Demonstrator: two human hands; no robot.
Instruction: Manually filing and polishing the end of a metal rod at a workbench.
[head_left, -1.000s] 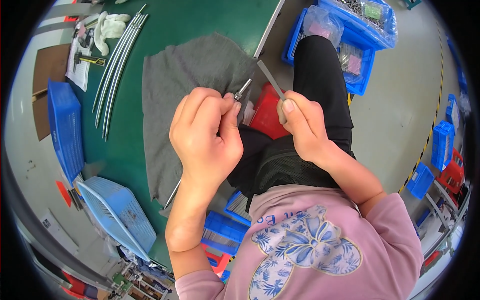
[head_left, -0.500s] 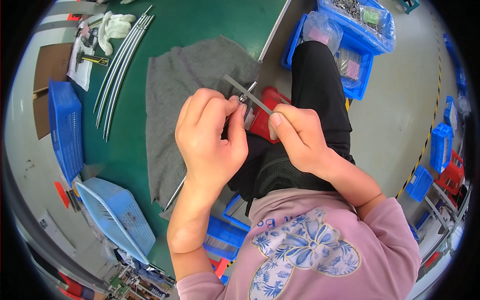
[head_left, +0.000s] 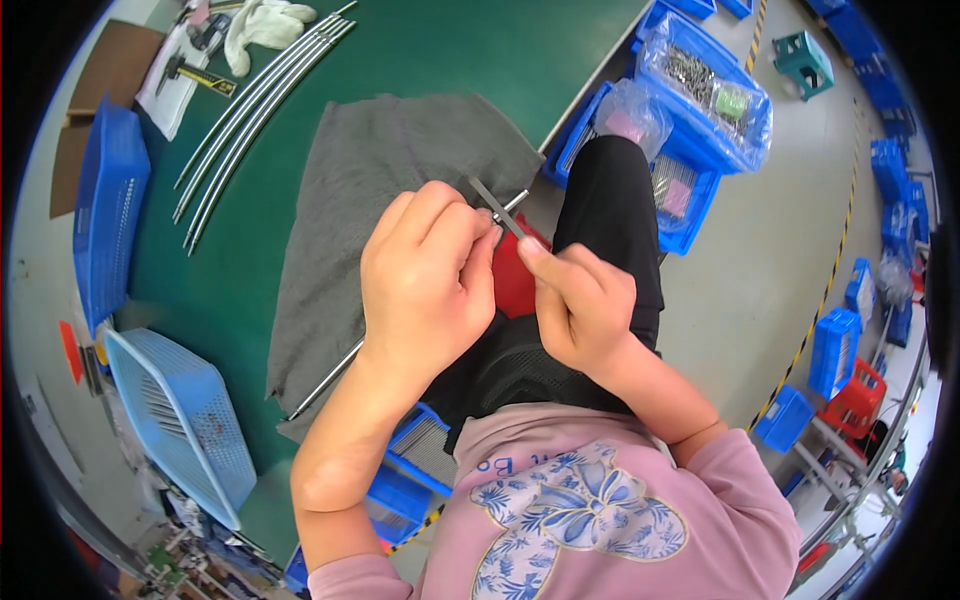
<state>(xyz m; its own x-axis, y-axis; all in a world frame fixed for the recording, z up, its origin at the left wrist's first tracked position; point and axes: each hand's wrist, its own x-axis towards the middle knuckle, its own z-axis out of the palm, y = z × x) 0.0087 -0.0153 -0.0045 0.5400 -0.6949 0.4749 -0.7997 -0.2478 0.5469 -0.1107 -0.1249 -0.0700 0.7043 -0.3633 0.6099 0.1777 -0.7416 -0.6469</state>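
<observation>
A slim shiny metal rod [head_left: 328, 380] runs slantwise from the grey cloth, under my left forearm, to its end beyond my fingers. My left hand [head_left: 425, 285] is closed on it, thumb and fingertips pinching near the far end. My right hand [head_left: 585, 310] grips one end of a flat grey metal file [head_left: 490, 200], thumb along the top. The file crosses over the rod just past my left fingertips; whether they touch, I cannot tell. Beneath my left hand, the grey cloth [head_left: 330, 230] covers the near edge of the green table [head_left: 400, 50].
Several long metal rods [head_left: 262, 95] lie at the table's far left, near a white glove [head_left: 262, 25] and a hammer [head_left: 205, 75]. Blue baskets [head_left: 185, 400] line the left side. Blue bins with metal parts [head_left: 690, 165] stand right of my leg; a green stool [head_left: 803, 65] is beyond.
My right hand has come closer to my left, and less of the file shows between them. The whole view has shifted. Both grips are kept.
</observation>
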